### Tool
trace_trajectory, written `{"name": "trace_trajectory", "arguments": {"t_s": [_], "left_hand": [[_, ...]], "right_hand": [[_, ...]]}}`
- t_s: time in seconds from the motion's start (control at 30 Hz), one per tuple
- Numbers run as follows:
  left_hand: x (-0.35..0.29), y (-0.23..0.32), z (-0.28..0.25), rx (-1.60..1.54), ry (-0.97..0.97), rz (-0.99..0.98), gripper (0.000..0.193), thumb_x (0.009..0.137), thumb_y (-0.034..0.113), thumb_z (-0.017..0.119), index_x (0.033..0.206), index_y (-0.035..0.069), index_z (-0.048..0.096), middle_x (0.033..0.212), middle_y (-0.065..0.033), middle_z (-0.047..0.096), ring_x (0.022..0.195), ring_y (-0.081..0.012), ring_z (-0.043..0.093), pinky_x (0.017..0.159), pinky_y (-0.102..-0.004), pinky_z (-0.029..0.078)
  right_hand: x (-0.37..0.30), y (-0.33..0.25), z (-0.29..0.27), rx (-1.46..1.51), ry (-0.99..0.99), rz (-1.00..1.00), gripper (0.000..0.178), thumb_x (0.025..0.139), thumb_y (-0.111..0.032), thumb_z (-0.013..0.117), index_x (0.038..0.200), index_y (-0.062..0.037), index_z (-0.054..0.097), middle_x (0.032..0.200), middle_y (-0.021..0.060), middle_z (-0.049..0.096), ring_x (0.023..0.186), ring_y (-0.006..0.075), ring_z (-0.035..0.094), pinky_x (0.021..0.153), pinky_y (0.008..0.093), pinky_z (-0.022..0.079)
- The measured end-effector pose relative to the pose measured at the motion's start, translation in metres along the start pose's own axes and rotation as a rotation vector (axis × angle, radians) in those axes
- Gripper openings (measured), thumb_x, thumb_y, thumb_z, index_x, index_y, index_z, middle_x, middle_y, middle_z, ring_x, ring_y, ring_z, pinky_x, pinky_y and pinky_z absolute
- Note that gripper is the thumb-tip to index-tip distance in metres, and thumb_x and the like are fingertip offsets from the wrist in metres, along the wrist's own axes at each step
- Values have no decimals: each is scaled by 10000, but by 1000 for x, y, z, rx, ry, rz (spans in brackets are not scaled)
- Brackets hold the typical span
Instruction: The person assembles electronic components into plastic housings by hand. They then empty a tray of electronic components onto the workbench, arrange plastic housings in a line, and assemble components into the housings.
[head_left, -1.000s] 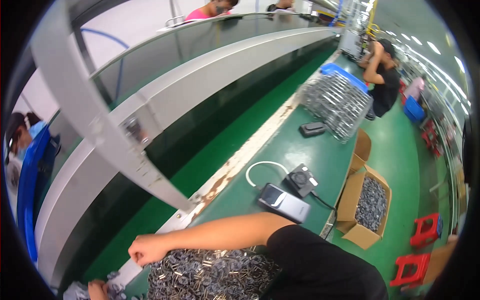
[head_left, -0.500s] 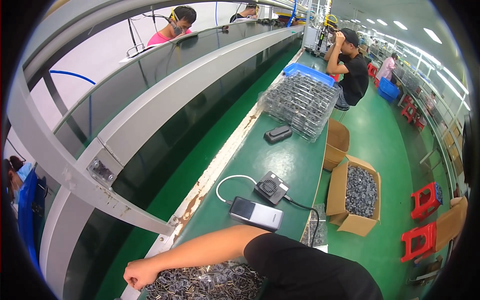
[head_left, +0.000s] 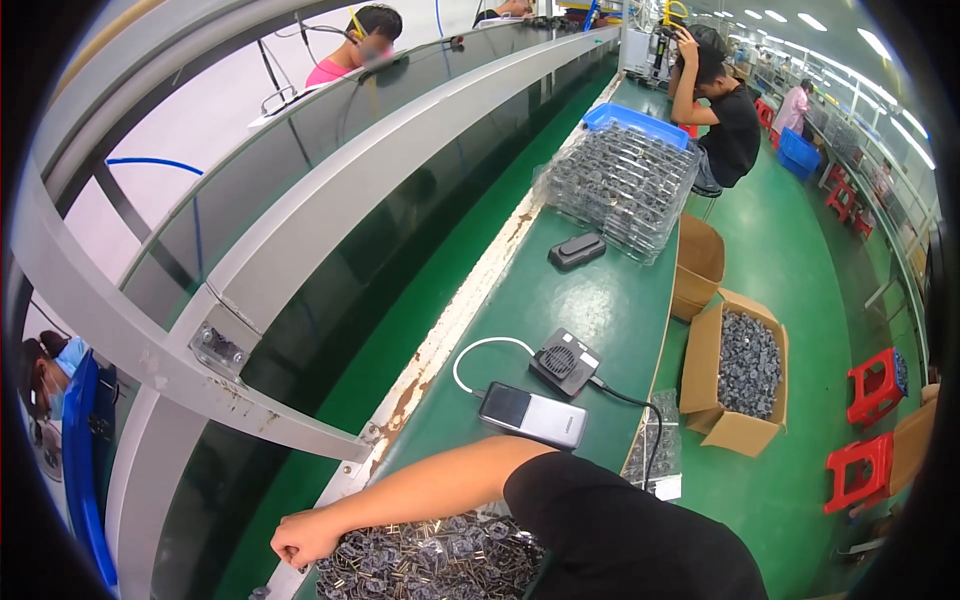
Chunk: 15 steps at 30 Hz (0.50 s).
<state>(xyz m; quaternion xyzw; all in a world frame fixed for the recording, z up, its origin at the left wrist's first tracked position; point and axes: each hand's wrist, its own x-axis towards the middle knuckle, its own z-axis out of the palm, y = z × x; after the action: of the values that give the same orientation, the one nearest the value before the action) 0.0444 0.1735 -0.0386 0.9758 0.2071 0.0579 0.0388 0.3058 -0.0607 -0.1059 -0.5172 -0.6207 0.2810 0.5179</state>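
Note:
My right hand [head_left: 305,538] reaches in from the lower right, the forearm lying across the bench. Its fingers are curled closed at the bench's pale left edge; anything inside them is hidden. Beside and beneath that forearm spreads a heap of small dark parts with metal pins [head_left: 430,560]. Beyond the arm lies a silver and dark power bank [head_left: 533,414]. A white cable [head_left: 470,352] loops from it toward a small black box with a round grille [head_left: 565,362]. My left hand is out of view.
Farther along the green bench [head_left: 610,300] are a small black case [head_left: 577,251] and stacked clear trays of parts [head_left: 625,185]. A metal frame [head_left: 270,412] rises at left. Right of the bench stand cardboard boxes [head_left: 705,365] and red stools [head_left: 862,470]. A co-worker [head_left: 730,120] sits farther up.
The view has shifted slightly, so the bench and its things sit farther right in the picture. My right hand stays curled at the bench edge beside the heap.

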Motion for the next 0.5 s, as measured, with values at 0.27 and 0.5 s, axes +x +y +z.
{"name": "trace_trajectory", "arguments": {"t_s": [0.27,0.5], "left_hand": [[-8,37,-19,-1093,118,-535,207,908,192,630,1039,34,602,934,-43,608,761,-138,596,700,-302,534],[-22,121,-43,-1523,164,-559,176,886,63,652,1036,-12,600,895,-55,637,861,-158,641,818,-316,567]], "right_hand": [[-2,-13,-9,-47,-77,66,140,860,-172,639,944,-60,642,833,89,687,792,206,675,704,341,531],[6,-37,-9,286,-184,38,160,827,-194,729,938,-80,711,1144,107,583,868,149,607,747,280,503]]}}
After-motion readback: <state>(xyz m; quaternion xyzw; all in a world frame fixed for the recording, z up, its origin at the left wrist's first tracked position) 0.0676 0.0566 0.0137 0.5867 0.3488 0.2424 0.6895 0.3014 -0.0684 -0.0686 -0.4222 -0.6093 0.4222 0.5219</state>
